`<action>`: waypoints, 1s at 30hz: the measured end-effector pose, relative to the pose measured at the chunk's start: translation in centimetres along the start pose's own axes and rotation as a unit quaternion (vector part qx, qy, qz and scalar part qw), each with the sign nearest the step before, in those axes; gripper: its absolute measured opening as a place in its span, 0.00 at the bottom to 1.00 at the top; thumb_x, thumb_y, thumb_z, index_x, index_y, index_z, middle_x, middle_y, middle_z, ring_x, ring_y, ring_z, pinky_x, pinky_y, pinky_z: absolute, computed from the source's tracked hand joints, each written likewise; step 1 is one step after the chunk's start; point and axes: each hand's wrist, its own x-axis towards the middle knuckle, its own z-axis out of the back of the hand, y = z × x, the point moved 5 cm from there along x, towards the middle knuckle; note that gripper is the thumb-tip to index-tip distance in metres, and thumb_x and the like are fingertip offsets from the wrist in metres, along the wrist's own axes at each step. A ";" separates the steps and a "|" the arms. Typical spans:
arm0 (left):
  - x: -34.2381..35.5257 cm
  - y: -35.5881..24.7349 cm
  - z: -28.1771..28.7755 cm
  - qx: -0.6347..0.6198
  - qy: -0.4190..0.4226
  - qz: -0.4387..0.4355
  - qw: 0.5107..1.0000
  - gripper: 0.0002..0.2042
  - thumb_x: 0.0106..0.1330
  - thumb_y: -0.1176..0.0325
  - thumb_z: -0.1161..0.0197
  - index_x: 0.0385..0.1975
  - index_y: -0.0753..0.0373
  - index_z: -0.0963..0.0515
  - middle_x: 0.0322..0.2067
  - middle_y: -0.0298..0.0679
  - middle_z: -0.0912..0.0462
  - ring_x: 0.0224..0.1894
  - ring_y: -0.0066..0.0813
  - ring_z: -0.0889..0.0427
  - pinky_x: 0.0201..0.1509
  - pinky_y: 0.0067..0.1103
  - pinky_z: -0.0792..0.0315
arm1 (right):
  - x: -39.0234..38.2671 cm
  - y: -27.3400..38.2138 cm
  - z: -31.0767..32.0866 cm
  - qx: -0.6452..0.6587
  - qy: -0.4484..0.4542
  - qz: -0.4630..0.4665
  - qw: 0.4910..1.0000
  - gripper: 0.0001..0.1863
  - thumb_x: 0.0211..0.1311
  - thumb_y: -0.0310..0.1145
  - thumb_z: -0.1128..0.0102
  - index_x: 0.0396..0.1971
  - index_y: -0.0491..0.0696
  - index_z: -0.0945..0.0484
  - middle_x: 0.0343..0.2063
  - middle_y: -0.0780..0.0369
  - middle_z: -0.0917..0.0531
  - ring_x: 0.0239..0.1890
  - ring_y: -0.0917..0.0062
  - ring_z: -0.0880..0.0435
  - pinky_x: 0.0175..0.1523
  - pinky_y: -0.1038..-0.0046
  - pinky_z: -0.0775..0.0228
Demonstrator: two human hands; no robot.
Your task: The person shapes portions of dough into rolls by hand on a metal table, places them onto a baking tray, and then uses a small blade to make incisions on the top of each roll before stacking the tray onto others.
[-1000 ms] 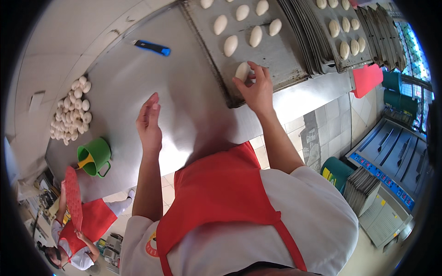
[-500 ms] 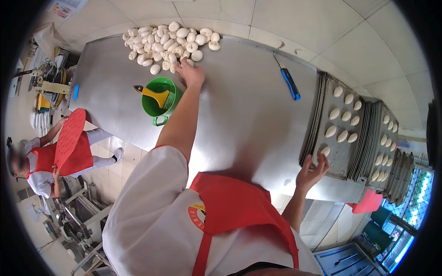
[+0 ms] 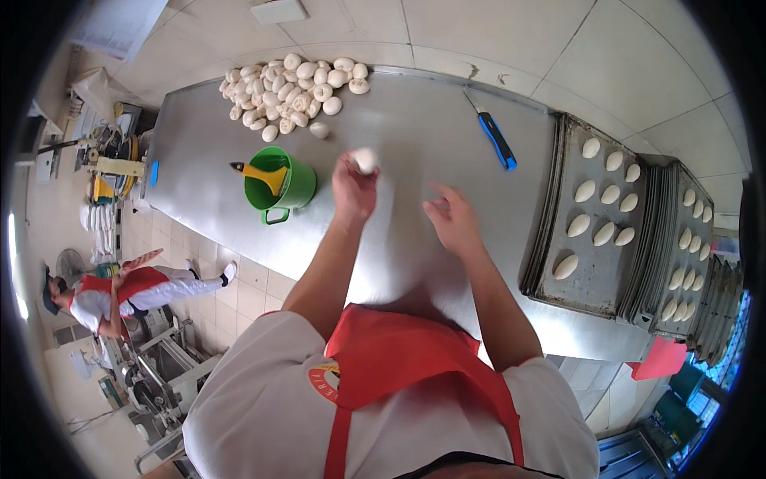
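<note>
My left hand [image 3: 353, 190] is closed round a pale dough ball [image 3: 365, 160], raised over the metal table beside the green jug. To its right my right hand [image 3: 453, 222] hovers above the table with nothing in it, thumb and index finger apart. A heap of rounded dough pieces [image 3: 306, 71] lies at the table's far left edge, with one loose dough piece [image 3: 319, 130] just in front. Several pointed oval dough pieces [image 3: 585, 190] sit in rows on a dark baking tray [image 3: 590, 275] at the right.
The green jug [image 3: 297, 182] holds a yellow-handled brush [image 3: 267, 176]. A blue and black cutter [image 3: 498, 142] lies near the wall. More stacked trays [image 3: 638, 239] stand at the table's right end. A co-worker in a red apron [image 3: 148, 281] stands at the left beside machinery.
My left hand has come back from the heap with a dough ball. My right hand has left the tray's near dough piece and moved left over the table. The co-worker has stepped farther off.
</note>
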 end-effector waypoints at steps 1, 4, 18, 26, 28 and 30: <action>-1.8 1.1 -0.7 -0.037 0.006 0.071 0.997 0.13 0.76 0.61 0.50 0.51 0.59 0.24 0.43 0.38 0.18 0.47 0.35 0.18 0.47 0.31 0.23 | 1.4 -0.3 -0.6 0.002 0.009 -0.009 1.000 0.23 0.73 0.37 0.32 0.64 0.45 0.19 0.55 0.51 0.16 0.54 0.61 0.12 0.56 0.64 0.17; 0.0 0.0 2.1 -0.014 0.037 0.153 0.987 0.17 0.77 0.53 0.45 0.54 0.60 0.25 0.43 0.39 0.19 0.47 0.36 0.19 0.47 0.32 0.24 | 2.3 -0.5 -4.2 0.051 0.045 -0.008 0.998 0.23 0.73 0.38 0.32 0.63 0.45 0.19 0.56 0.51 0.15 0.53 0.62 0.12 0.56 0.63 0.18; -8.3 -1.6 0.0 0.506 0.274 -0.141 0.805 0.19 0.65 0.59 0.22 0.45 0.69 0.15 0.34 0.49 0.10 0.38 0.36 0.11 0.45 0.33 0.20 | -12.1 2.0 -7.5 0.234 -0.223 -0.086 0.942 0.21 0.84 0.44 0.42 0.63 0.45 0.20 0.54 0.56 0.14 0.52 0.70 0.12 0.59 0.64 0.18; -14.4 -5.1 17.8 0.701 0.250 -0.276 0.608 0.19 0.74 0.63 0.35 0.61 0.63 0.23 0.47 0.53 0.16 0.49 0.50 0.17 0.54 0.40 0.23 | -18.5 -5.7 -4.3 -0.284 -0.054 0.009 0.957 0.16 0.76 0.37 0.39 0.59 0.52 0.18 0.53 0.58 0.16 0.62 0.59 0.23 0.67 0.57 0.29; -15.7 -4.5 17.7 0.742 0.284 -0.389 0.466 0.17 0.75 0.65 0.38 0.61 0.60 0.22 0.54 0.53 0.19 0.56 0.52 0.21 0.61 0.41 0.27 | -19.5 -6.2 -6.2 -0.386 -0.041 0.047 0.920 0.16 0.74 0.37 0.39 0.58 0.53 0.17 0.53 0.58 0.17 0.63 0.59 0.24 0.68 0.55 0.32; -14.5 -2.1 14.2 0.751 0.319 -0.327 0.477 0.17 0.74 0.65 0.39 0.60 0.57 0.20 0.59 0.51 0.22 0.61 0.54 0.25 0.66 0.44 0.32 | -17.7 -3.7 -10.4 -0.427 -0.081 0.115 0.893 0.17 0.74 0.38 0.40 0.59 0.55 0.17 0.53 0.58 0.18 0.62 0.60 0.24 0.68 0.52 0.34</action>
